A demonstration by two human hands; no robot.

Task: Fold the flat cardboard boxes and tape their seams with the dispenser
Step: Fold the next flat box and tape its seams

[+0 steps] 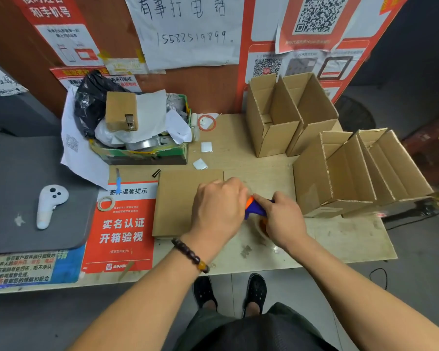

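Note:
A flat cardboard box (178, 198) lies on the wooden table (345, 239) in front of me. My left hand (217, 209) lies over its right part with fingers curled at the far side; what they grip is hidden. My right hand (281, 219) grips the blue and orange tape dispenser (255, 207) just right of the flat box, its tape roll partly hidden under the hand. Two folded open boxes (289, 115) stand at the back right, and several more (360, 173) stand at the right edge.
A green cardboard tray (142, 153) full of bags, papers and a small box sits at the back left. A white controller (50, 203) lies on the grey mat (15, 178). A small tape roll (105, 203) rests on a red notice. Posters cover the wall behind.

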